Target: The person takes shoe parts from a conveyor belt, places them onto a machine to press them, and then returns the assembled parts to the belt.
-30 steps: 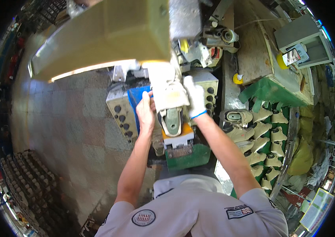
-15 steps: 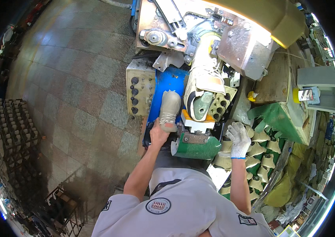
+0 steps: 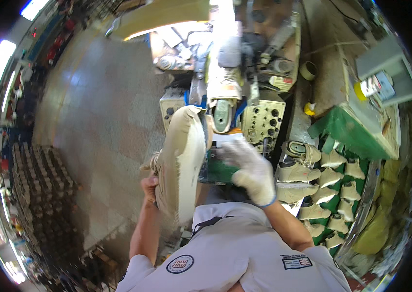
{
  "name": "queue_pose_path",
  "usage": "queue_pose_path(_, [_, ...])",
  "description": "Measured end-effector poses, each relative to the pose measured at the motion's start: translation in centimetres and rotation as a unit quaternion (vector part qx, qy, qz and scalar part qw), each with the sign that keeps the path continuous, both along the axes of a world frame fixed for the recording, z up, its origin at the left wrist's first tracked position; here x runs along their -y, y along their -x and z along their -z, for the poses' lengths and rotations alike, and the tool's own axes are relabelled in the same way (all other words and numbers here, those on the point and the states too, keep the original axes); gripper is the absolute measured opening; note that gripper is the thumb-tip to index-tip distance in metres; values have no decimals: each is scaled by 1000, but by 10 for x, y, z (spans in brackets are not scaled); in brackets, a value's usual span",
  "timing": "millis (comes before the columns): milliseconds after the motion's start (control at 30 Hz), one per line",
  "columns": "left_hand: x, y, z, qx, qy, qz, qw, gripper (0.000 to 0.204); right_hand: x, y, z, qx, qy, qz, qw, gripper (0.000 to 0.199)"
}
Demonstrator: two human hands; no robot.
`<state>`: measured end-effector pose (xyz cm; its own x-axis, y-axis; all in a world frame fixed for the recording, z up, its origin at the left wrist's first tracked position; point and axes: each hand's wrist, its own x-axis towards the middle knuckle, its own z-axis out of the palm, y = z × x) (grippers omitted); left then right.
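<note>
Close to the camera, a beige shoe upper (image 3: 167, 165) is tilted so that its pale underside shows. My bare left hand (image 3: 150, 189) is closed on its laced side; part of the grip is hidden behind the shoe. My right hand (image 3: 252, 170), in a white glove with a blue cuff, is smeared by motion in front of the machine. Its fingers stretch forward, thumb apart, and nothing shows between them. Just beyond it, another beige shoe (image 3: 225, 90) with a green last (image 3: 222, 116) sits clamped in the machine, heel end toward me.
Control boxes with black knobs (image 3: 263, 121) flank the machine. To the right, a green rack (image 3: 325, 194) carries several beige shoe uppers, beside a cabinet with a green cover (image 3: 349, 131). At far left stands a stacked rack of shoes (image 3: 40, 185) on the tiled floor (image 3: 104, 121).
My left hand has raised the shoe upper from beside the blue panel and turned its underside into view. My right hand has left the shoe rack for the machine's front. The view has shifted.
</note>
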<state>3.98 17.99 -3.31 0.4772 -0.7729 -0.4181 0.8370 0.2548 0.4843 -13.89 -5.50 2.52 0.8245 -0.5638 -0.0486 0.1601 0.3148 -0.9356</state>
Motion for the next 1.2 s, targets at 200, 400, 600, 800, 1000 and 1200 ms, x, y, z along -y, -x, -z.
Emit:
queue_pose_path(200, [82,74,-31,228,-5,144,963,49,1,14,-29,49,-156,59,985,80])
queue_pose_path(400, [157,36,-28,638,-306,-87,701,46,48,128,-13,92,-161,213,959,75])
queue_pose_path(600, [238,53,-36,671,-351,8,653,83,38,215,15,127,-238,285,920,70])
queue_pose_path(800, [252,-10,21,718,-300,-26,628,70,29,262,27,231,-283,306,879,72])
queue_pose_path(1000, [248,-48,29,733,-199,-52,648,61,29,283,17,323,-306,281,850,72])
queue_pose_path(1200, [206,4,-4,349,-188,97,913,52,28,297,50,344,-346,298,820,70])
